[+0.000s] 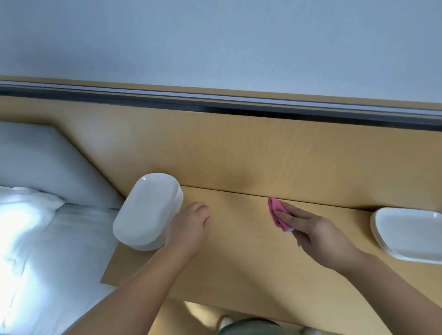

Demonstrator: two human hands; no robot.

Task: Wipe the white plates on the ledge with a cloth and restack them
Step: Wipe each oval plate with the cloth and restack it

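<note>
The stack of plates [415,235] at three o'clock runs off the right edge, and its layers are too fine to count. The tilted plates [146,212] at nine o'clock cover the thumb and palm of the left hand [192,226], hiding most of its grip on them. The right hand [317,231] covers part of the pink cloth [276,213]. At six o'clock a blurred green garment [248,329] is cut off by the bottom edge.

Pale wall [210,37]; wooden headboard panel [239,151]; white bed [42,248] at left, sunlit.
</note>
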